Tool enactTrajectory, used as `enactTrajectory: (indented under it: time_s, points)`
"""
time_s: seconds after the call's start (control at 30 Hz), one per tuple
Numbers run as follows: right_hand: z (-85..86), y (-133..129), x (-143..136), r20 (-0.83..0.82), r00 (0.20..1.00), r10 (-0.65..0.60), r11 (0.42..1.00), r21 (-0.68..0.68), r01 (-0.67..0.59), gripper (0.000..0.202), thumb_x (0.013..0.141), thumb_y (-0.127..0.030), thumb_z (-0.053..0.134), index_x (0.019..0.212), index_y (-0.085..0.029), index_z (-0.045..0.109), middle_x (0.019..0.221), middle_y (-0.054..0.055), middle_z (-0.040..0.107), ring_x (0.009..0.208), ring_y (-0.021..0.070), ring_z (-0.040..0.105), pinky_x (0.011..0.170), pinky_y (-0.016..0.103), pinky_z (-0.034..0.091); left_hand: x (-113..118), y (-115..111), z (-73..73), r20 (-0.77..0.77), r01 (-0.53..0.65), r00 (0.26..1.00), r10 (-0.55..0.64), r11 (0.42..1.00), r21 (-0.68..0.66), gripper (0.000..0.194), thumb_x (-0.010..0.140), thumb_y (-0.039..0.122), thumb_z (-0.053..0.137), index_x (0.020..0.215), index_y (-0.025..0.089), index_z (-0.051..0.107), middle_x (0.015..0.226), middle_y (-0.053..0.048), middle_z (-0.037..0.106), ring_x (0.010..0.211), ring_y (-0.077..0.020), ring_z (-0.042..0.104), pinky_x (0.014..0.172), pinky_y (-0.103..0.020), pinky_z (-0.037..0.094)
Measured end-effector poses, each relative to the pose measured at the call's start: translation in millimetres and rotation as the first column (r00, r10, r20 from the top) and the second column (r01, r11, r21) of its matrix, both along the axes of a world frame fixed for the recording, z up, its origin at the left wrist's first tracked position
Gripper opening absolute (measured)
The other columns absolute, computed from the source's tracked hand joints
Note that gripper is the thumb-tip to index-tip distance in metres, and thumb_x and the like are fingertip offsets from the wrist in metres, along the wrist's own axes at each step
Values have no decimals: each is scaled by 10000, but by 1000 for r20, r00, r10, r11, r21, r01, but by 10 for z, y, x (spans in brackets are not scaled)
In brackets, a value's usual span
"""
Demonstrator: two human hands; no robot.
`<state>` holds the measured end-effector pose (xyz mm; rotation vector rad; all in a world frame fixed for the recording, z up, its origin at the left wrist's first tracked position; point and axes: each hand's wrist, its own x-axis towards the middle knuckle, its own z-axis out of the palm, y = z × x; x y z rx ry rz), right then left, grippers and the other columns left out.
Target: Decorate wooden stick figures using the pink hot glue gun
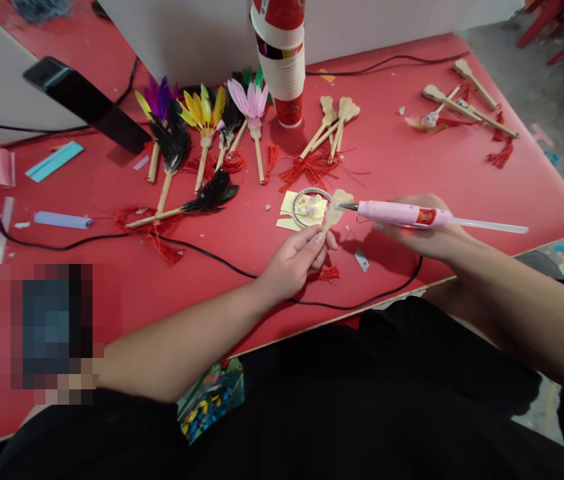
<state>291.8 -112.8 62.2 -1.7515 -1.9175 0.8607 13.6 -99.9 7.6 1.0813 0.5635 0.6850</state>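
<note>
Between the fingers of my left hand (298, 261) is a small wooden stick with a wide, shaped head (338, 205); a red tassel (329, 273) shows just below that hand. My right hand (423, 230) grips a pink glue gun (402, 213), a clear glue stick jutting from its back end. The gun's metal nozzle meets or nearly meets the stick's wide head. Behind my left fingers, a round ring (312, 192) lies over a pale yellow card (288, 202) with glue-like blobs on it.
Feathered sticks with tassels (205, 130) stand and lie at back left, near a leaning black phone (87, 103). Stacked paper cups (289, 100) rise at the back. Bare wooden sticks (335, 127) lie beside them, others (467, 107) at right. A black cable (212, 255) crosses the red table.
</note>
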Motion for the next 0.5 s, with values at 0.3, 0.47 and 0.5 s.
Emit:
enactTrajectory:
  time_s: [0.3,0.47,0.5]
  points:
    - [20,-19,-50,-130,984,-118,992,-63,111,332,909,-469,766,1110,-208,807,1068,104,838,952,280,763,892,421,627,1,-9,3,-21,-4,1000,4,1000,24,444,1101,604,602,1020,168,635,581,103,354,506,-93,254,501,-245,230]
    - [3,-4,-77,61,994,-88,993,-75,93,285,931,-525,724,865,-248,720,805,39,732,703,229,643,658,371,488,2,-7,1,-17,-4,1000,4,1000,23,436,1109,592,594,1029,167,641,585,103,358,507,-92,252,503,-244,232]
    - [2,-1,-80,79,994,-77,995,-55,81,300,937,-524,722,827,-246,690,760,31,697,670,216,610,633,358,453,5,-8,1,-13,-4,1000,5,1000,23,436,1107,594,596,1027,168,640,584,104,357,506,-92,250,502,-244,232]
